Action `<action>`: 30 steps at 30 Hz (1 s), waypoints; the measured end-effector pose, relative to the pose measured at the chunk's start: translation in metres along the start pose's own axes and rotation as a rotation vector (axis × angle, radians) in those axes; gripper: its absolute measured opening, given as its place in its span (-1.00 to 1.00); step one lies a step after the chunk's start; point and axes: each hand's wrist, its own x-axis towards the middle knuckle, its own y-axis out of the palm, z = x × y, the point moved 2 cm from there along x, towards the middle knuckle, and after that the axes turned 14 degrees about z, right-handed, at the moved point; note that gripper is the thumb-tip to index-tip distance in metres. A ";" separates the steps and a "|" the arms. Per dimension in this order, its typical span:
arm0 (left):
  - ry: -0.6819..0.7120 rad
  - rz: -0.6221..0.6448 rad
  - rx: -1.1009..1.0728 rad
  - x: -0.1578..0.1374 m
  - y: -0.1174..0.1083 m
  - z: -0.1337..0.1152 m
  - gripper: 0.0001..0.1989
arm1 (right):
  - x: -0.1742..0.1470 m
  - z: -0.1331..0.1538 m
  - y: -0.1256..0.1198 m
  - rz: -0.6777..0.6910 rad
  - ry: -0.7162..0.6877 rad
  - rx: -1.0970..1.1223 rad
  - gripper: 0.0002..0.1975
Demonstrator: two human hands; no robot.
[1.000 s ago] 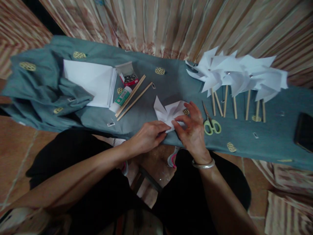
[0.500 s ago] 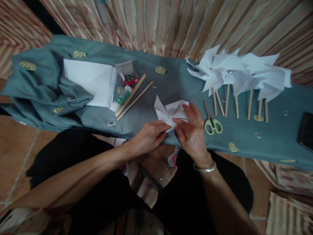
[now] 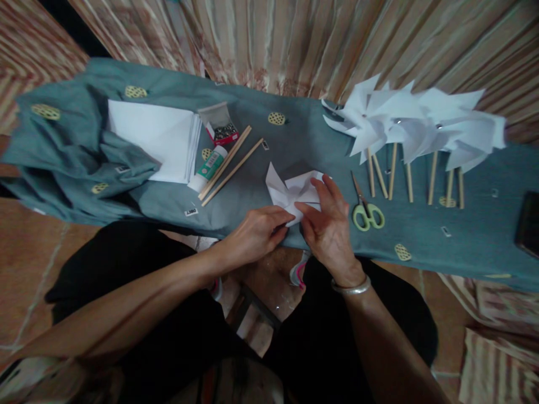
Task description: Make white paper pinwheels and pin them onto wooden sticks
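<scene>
Between my hands, near the front edge of the cloth, is a white paper pinwheel (image 3: 298, 186) with cut blades, one pointing up at the left. My left hand (image 3: 261, 229) pinches its lower left part between thumb and fingers. At its right side my right hand (image 3: 330, 230) grips the paper, the thumb near the middle and the fingers on the upper right blade. Green-handled scissors (image 3: 365, 210) lie just right of my right hand. Part of the pinwheel is hidden under my fingers.
Finished white pinwheels (image 3: 416, 123) on wooden sticks lie at the back right. To the left are loose wooden sticks (image 3: 231, 173), a glue stick (image 3: 208, 168), an open box of pins (image 3: 221, 128) and a paper stack (image 3: 158, 137). A dark phone-like object (image 3: 528, 224) sits far right.
My right fingers have shifted slightly left over the upper right blade. My left hand keeps its pinch, and the pinwheel stays in nearly the same place.
</scene>
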 end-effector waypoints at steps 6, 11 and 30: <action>-0.018 0.007 -0.008 0.000 0.000 0.000 -0.73 | 0.001 0.001 0.001 -0.010 -0.022 -0.096 -0.70; -0.003 0.017 -0.020 0.001 -0.001 0.000 -0.73 | 0.003 0.004 0.000 0.034 0.007 -0.108 -0.69; -0.051 0.043 -0.056 0.003 -0.002 0.001 -0.71 | -0.001 0.013 0.014 0.016 0.002 -0.245 -0.68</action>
